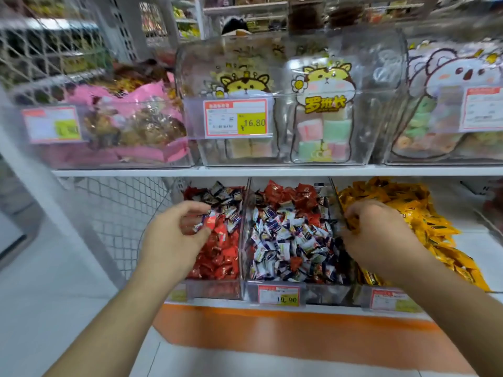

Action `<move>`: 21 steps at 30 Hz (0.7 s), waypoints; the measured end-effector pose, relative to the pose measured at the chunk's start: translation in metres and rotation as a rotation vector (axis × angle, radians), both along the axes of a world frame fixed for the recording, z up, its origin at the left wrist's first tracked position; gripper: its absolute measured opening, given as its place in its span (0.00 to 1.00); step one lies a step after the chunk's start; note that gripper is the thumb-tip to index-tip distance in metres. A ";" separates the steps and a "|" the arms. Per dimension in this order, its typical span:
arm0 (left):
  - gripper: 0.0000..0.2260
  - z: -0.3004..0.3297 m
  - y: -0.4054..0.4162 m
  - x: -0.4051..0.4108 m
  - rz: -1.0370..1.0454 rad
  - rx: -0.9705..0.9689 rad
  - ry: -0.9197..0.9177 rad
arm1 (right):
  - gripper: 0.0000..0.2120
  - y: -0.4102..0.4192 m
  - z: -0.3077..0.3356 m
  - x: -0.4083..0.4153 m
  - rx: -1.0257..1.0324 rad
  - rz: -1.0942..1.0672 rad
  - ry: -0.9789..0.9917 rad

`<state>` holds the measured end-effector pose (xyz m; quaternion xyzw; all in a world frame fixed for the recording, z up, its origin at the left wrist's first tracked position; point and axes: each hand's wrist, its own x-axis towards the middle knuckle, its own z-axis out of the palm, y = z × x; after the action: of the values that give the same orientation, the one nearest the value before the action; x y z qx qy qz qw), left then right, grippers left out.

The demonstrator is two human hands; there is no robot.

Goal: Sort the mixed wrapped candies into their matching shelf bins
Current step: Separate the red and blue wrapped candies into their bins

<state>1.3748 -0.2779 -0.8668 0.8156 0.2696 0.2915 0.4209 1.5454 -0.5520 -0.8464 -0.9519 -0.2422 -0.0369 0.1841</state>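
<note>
Three clear bins sit side by side on the lower shelf: red-candy bin lower centre-left, blue-and-white candy bin centre, yellow-candy bin right. Stray red candies lie at the rear of the centre bin. The left hand, fingers curled, pinches blue-and-white candies over the red-candy bin; their matching bin lies immediately to its right. The right hand curls at the centre/yellow divider; its contents cannot be determined.

White shelf, pale tiled floor.
</note>
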 end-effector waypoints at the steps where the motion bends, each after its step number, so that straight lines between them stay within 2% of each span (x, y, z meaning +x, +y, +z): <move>1: 0.19 -0.002 0.003 0.000 -0.003 0.009 0.016 | 0.07 0.001 0.000 0.000 -0.004 -0.001 -0.002; 3: 0.21 -0.002 0.001 0.002 -0.005 0.054 0.042 | 0.07 0.001 0.000 0.001 -0.007 0.002 -0.012; 6: 0.18 0.001 -0.016 0.011 -0.040 0.151 0.056 | 0.08 0.001 -0.001 0.003 -0.006 0.005 -0.014; 10: 0.13 -0.001 -0.063 0.032 -0.278 0.371 0.141 | 0.09 -0.001 -0.003 0.006 0.010 0.027 -0.028; 14: 0.18 -0.019 -0.102 0.057 -0.474 0.690 0.326 | 0.09 -0.003 -0.006 0.008 0.020 0.023 -0.026; 17: 0.18 -0.029 -0.107 0.066 -0.475 0.629 0.441 | 0.10 -0.007 -0.010 0.010 0.038 0.039 -0.030; 21: 0.11 -0.026 -0.108 0.065 -0.449 0.498 0.426 | 0.15 -0.014 -0.012 0.011 0.051 0.079 -0.042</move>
<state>1.4402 -0.3854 -0.8927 0.9736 0.0869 0.0729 0.1982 1.5559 -0.5659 -0.8585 -0.9356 -0.2824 -0.0555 0.2046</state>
